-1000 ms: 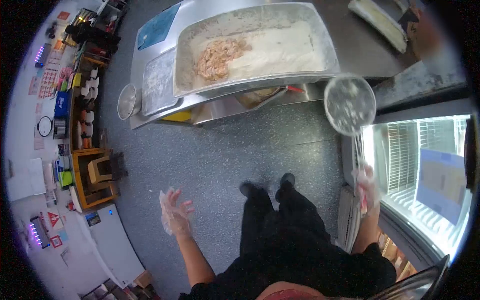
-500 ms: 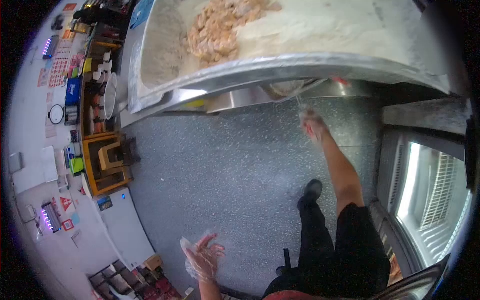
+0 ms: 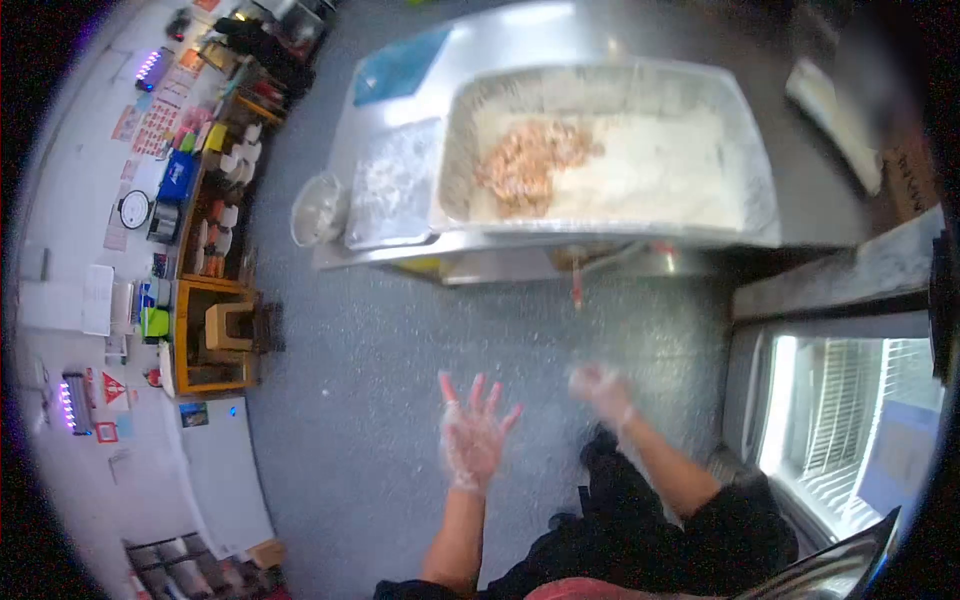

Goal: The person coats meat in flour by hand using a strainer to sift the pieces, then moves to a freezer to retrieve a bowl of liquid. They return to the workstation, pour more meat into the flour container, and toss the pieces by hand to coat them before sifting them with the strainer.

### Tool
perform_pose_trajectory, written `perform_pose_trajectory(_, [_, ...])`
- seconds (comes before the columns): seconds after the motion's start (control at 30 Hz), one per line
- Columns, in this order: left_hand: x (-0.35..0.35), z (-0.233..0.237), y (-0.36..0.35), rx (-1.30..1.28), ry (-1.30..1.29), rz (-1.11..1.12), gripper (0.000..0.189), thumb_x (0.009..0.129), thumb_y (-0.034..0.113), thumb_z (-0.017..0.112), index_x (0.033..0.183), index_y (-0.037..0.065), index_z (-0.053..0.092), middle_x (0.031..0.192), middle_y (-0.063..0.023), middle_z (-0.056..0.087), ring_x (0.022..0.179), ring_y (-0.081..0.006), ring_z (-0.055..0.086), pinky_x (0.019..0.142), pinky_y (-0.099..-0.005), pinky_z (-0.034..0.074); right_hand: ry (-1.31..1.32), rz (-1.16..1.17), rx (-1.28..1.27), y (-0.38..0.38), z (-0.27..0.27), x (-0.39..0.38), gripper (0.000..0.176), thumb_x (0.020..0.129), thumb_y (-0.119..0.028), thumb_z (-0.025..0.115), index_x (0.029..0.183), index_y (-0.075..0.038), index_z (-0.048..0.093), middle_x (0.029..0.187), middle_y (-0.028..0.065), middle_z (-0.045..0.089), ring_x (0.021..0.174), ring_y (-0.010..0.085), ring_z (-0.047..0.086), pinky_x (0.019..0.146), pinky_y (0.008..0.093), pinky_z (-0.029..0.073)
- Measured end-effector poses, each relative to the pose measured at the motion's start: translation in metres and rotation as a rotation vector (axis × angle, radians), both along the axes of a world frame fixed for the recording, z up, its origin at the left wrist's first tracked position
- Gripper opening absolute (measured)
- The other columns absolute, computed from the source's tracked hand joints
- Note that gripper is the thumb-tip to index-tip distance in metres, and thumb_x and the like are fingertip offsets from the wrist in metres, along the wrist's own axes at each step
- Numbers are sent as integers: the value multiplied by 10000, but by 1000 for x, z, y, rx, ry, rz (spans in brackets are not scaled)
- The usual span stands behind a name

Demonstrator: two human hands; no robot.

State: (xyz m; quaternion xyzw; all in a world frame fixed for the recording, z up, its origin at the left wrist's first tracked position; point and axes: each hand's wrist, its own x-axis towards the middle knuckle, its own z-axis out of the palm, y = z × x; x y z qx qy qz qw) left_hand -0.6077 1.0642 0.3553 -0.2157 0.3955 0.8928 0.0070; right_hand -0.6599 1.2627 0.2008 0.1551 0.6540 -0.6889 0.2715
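Note:
My left hand (image 3: 470, 442) wears a clear plastic glove and is raised over the grey floor with fingers spread, holding nothing. My right hand (image 3: 601, 386), also gloved and blurred by motion, hovers just to its right with nothing visible in it. Ahead, a big steel tub (image 3: 600, 236) on a steel table holds white flour (image 3: 665, 170) and a heap of orange battered pieces (image 3: 530, 160). A red-tipped handle (image 3: 577, 292) hangs below the table's front edge, apart from both hands.
A floured flat tray (image 3: 392, 185) and a round metal bowl (image 3: 318, 208) sit left of the tub. A lit glass-door cabinet (image 3: 850, 420) stands at my right. Wooden shelves (image 3: 213, 335) with small items line the left wall, with a white box (image 3: 225, 480) below them.
My right hand, which carried a round strainer and reached under the table, has drawn back without it. My left hand has come up in front of me.

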Motion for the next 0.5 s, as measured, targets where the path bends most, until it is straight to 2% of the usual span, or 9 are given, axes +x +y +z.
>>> perform_pose_trajectory(0.03, [-17, 3, 5, -19, 36, 13, 977, 748, 615, 652, 1475, 410, 31, 1493, -110, 253, 1353, -354, 250, 1038, -658, 249, 126, 74, -42, -3, 72, 21, 406, 748, -296, 753, 1048, -39, 660, 957, 49, 690, 857, 115, 629, 777, 292, 515])
perform_pose_trajectory(0.07, [-28, 2, 10, -9, 119, 20, 977, 748, 615, 652, 1475, 410, 31, 1493, -110, 253, 1353, -354, 250, 1038, -658, 249, 260, 260, 53, -5, 126, 31, 459, 702, -310, 791, 1066, -61, 661, 979, 62, 690, 862, 162, 649, 788, 318, 522])
perform_pose_trajectory(0.1, [-30, 1, 11, 96, 200, -54, 930, 808, 497, 631, 1461, 434, -28, 1514, -103, 189, 1385, -343, 165, 1053, -640, 234, 610, 250, 60, -15, 162, 41, 406, 684, -237, 800, 1025, -71, 655, 958, 59, 671, 841, 177, 641, 747, 325, 524])
perform_pose_trajectory(0.13, [-31, 6, 9, 189, 277, -124, 909, 867, 379, 610, 1447, 457, -87, 1535, -95, 126, 1417, -331, 81, 1069, -622, 220, 956, 245, 49, -30, 186, 47, 366, 666, -164, 809, 985, -81, 649, 936, 56, 652, 820, 191, 633, 706, 331, 525])
perform_pose_trajectory(0.17, [-32, 17, 7, 180, 340, -96, 909, 867, 379, 610, 1447, 457, -87, 1535, -95, 126, 1417, -331, 81, 1069, -622, 220, 1018, 276, 40, -45, 201, 46, 366, 666, -164, 809, 985, -81, 649, 936, 56, 652, 820, 191, 633, 706, 331, 525])
perform_pose_trajectory(0.23, [-34, 39, -2, 373, 357, -40, 847, 899, 301, 564, 1439, 488, -60, 1535, -81, 106, 1417, -317, 91, 1058, -639, 217, 1470, 392, 355, -72, 229, 47, 289, 692, -183, 759, 951, -110, 652, 936, 70, 650, 805, 236, 636, 710, 345, 509])
perform_pose_trajectory(0.33, [-34, 62, -54, 429, 577, -44, 706, 943, 321, 472, 1449, 482, 6, 1531, -84, 106, 1414, -310, 105, 1039, -656, 232, 1639, 583, 337, -118, 249, 26, 189, 775, -205, 667, 941, -116, 652, 927, 71, 648, 811, 255, 635, 701, 376, 497])
perform_pose_trajectory(0.37, [-31, 85, -72, 393, 450, 55, 643, 932, 444, 453, 1457, 458, 83, 1524, -79, 145, 1403, -307, 130, 1009, -678, 261, 1613, 589, 240, -138, 250, 23, 160, 810, -186, 577, 928, -114, 658, 889, 68, 640, 791, 287, 620, 702, 432, 492])
perform_pose_trajectory(0.5, [-19, 108, -174, 329, 537, 170, 712, 889, 607, 433, 1479, 347, 133, 1461, -109, 313, 1349, -343, 254, 1002, -690, 279, 1464, 725, 104, -243, 246, 25, 166, 833, -220, 586, 912, -90, 652, 883, 127, 654, 777, 313, 630, 711, 420, 503])
